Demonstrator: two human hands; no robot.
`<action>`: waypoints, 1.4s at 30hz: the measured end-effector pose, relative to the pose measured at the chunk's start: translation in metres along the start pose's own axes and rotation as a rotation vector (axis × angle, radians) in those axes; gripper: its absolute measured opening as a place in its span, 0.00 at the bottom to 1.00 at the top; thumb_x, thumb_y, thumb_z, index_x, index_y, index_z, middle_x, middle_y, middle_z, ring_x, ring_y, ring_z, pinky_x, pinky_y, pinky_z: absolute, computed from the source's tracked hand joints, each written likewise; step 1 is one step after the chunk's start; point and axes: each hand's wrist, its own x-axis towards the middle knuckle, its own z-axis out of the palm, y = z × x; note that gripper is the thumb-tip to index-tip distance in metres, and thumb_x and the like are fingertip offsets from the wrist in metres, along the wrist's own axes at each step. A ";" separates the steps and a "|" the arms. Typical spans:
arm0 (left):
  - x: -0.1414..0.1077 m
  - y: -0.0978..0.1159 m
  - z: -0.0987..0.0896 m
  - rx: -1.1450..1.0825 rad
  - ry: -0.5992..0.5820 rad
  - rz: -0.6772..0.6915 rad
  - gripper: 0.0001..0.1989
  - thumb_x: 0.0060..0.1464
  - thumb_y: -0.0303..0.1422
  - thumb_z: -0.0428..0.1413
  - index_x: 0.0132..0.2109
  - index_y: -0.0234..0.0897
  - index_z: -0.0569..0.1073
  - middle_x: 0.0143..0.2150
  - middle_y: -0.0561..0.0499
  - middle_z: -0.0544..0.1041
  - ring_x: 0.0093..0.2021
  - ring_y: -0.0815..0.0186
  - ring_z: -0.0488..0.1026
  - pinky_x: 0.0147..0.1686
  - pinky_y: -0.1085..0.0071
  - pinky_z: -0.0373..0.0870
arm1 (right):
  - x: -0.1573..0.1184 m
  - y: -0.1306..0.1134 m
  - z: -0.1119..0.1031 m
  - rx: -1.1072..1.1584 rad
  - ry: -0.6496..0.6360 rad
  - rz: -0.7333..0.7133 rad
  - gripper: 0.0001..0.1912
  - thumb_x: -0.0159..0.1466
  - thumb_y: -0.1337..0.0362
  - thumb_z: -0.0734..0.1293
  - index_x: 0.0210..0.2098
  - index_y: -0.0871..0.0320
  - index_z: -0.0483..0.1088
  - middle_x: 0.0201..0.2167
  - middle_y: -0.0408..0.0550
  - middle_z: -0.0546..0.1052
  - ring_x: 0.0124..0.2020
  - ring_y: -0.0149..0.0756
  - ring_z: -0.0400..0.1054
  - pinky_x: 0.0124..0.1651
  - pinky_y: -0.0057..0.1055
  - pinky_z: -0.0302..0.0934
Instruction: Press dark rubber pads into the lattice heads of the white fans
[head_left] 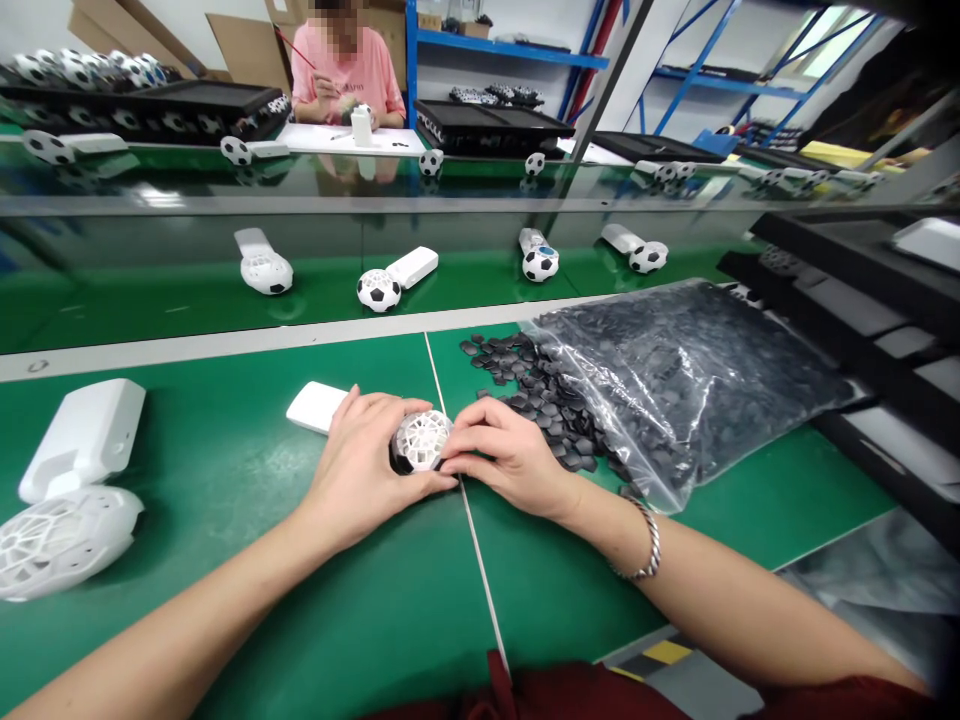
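My left hand (pixel 367 455) is wrapped round a small white plastic football shell (pixel 424 440) with an open lattice top and black patches at its side. A white handle (pixel 316 407) sticks out to the left behind that hand. My right hand (pixel 514 455) pinches at the shell's right edge, thumb and fingers together; whatever is between the fingertips is hidden. Loose black patches (pixel 559 405) lie in a heap just beyond my right hand, spilling from a clear plastic bag (pixel 697 370) full of them.
A larger white handle with a lattice shell (pixel 67 540) lies at the left. Several football pieces with handles (pixel 379 290) rest on the green belt (pixel 322 320) ahead. Black trays (pixel 862 290) are stacked at the right. Across the line sits a person in pink (pixel 349 75).
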 end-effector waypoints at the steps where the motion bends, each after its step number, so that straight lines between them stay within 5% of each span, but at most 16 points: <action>1: 0.001 -0.001 0.000 0.003 -0.005 0.007 0.32 0.36 0.53 0.61 0.47 0.42 0.67 0.45 0.51 0.71 0.49 0.58 0.64 0.59 0.50 0.42 | -0.001 -0.001 0.001 -0.014 0.000 -0.013 0.04 0.61 0.64 0.66 0.33 0.57 0.72 0.32 0.46 0.69 0.36 0.31 0.64 0.41 0.29 0.62; 7: 0.001 -0.002 -0.002 0.010 -0.024 0.042 0.30 0.40 0.51 0.60 0.48 0.42 0.66 0.46 0.51 0.71 0.49 0.58 0.64 0.59 0.51 0.44 | 0.001 -0.006 0.002 0.115 -0.004 0.122 0.02 0.58 0.67 0.68 0.29 0.57 0.71 0.31 0.44 0.68 0.37 0.30 0.64 0.43 0.30 0.61; 14: 0.000 0.001 -0.001 -0.019 0.034 0.068 0.22 0.43 0.40 0.59 0.46 0.40 0.66 0.43 0.51 0.71 0.46 0.59 0.65 0.57 0.51 0.49 | 0.013 -0.001 -0.001 0.230 -0.121 0.480 0.17 0.49 0.69 0.73 0.34 0.58 0.63 0.42 0.44 0.67 0.45 0.33 0.62 0.38 0.26 0.59; 23: 0.002 0.000 -0.002 -0.106 0.018 0.112 0.18 0.46 0.37 0.57 0.45 0.40 0.65 0.41 0.49 0.70 0.44 0.59 0.66 0.55 0.52 0.53 | 0.016 0.000 0.004 0.432 -0.157 0.526 0.22 0.50 0.71 0.72 0.40 0.58 0.59 0.40 0.44 0.69 0.43 0.33 0.66 0.35 0.24 0.60; 31: 0.003 -0.005 -0.001 -0.085 0.025 0.185 0.18 0.50 0.39 0.54 0.47 0.38 0.65 0.45 0.46 0.70 0.46 0.56 0.66 0.54 0.51 0.56 | 0.014 -0.004 0.013 0.204 -0.122 0.476 0.23 0.52 0.68 0.72 0.44 0.59 0.61 0.40 0.45 0.71 0.40 0.33 0.67 0.36 0.25 0.63; 34: 0.002 -0.008 0.000 -0.064 0.003 0.207 0.22 0.48 0.41 0.56 0.49 0.39 0.64 0.47 0.46 0.70 0.49 0.55 0.65 0.57 0.48 0.50 | 0.020 0.002 0.001 0.018 -0.178 0.393 0.15 0.56 0.66 0.69 0.43 0.59 0.65 0.38 0.43 0.72 0.37 0.29 0.68 0.36 0.22 0.62; 37: 0.002 -0.013 -0.003 -0.052 -0.060 0.193 0.25 0.46 0.43 0.58 0.49 0.39 0.64 0.49 0.45 0.69 0.51 0.54 0.64 0.59 0.47 0.44 | 0.025 0.017 -0.023 -0.205 -0.089 0.400 0.06 0.61 0.67 0.65 0.37 0.61 0.70 0.35 0.44 0.73 0.35 0.28 0.67 0.39 0.23 0.61; 42: -0.002 -0.021 -0.009 -0.068 -0.185 0.123 0.26 0.49 0.36 0.55 0.55 0.48 0.60 0.60 0.51 0.60 0.64 0.52 0.42 0.59 0.43 0.39 | 0.025 0.035 -0.051 -0.407 -0.130 0.462 0.03 0.57 0.72 0.67 0.29 0.61 0.73 0.29 0.44 0.73 0.29 0.29 0.66 0.36 0.25 0.59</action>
